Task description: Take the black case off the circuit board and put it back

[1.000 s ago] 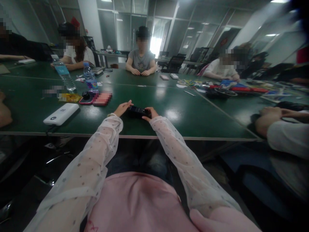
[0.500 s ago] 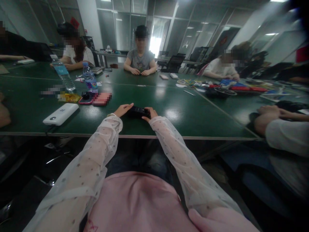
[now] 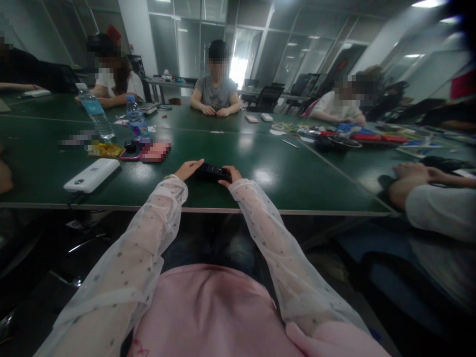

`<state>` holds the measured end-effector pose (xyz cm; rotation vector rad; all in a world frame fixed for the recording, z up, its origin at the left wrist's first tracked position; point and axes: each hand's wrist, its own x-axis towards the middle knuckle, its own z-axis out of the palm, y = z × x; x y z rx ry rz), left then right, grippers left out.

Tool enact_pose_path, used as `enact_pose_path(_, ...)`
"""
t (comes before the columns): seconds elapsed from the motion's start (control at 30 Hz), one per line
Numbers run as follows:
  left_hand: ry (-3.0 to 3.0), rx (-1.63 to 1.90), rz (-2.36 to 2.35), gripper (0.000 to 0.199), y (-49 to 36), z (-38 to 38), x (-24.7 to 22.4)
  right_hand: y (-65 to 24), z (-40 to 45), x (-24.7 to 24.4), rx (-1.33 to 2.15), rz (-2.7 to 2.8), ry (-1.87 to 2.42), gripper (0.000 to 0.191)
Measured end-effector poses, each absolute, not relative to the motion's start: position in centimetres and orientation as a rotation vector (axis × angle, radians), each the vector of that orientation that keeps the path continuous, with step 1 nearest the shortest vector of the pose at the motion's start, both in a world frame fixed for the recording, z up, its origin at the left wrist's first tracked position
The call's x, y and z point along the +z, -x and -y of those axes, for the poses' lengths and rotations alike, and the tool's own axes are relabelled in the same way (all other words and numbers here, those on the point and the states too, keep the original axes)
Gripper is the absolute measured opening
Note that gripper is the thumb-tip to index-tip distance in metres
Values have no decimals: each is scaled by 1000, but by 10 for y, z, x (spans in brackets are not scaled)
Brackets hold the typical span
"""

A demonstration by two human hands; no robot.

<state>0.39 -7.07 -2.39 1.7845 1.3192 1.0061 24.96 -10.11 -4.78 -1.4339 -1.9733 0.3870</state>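
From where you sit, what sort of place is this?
Probably a shared office or workroom: several people sit around a large green table, with black chairs and glass partitions beyond.

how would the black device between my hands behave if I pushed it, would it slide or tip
The black device looks straight-edged and boxy, so it is probably stiff. Its low, oblong shape suggests it would sooner slide than tip or roll. The table has a glossy sheen, so it may offer little friction.
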Motion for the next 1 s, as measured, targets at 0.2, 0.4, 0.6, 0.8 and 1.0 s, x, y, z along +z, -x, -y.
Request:
enact_pose_path(0.2, -1795, 1018, -1334, 79, -6, 73, -23, -251, 102, -51, 396, 1993, 1404, 64)
enact_pose_path(0.4, -1773, 1042, -1319, 76, -6, 72, -24, -252, 102, -50, 443, 1980, 1395, 64)
enact_pose_path(0.6, -1784, 1036, -1322, 74, -5, 70, -25, -252, 101, -50, 461, 1963, 1399, 64)
enact_pose_path(0.8, -1784, 1039, -1318, 71, -5, 72, -24, -252, 102, -51, 438, 1971, 1401, 63)
enact_pose_path(1.0, -1767, 1058, -1334, 70, -6, 73, -22, -253, 102, -50, 429, 1974, 1412, 63)
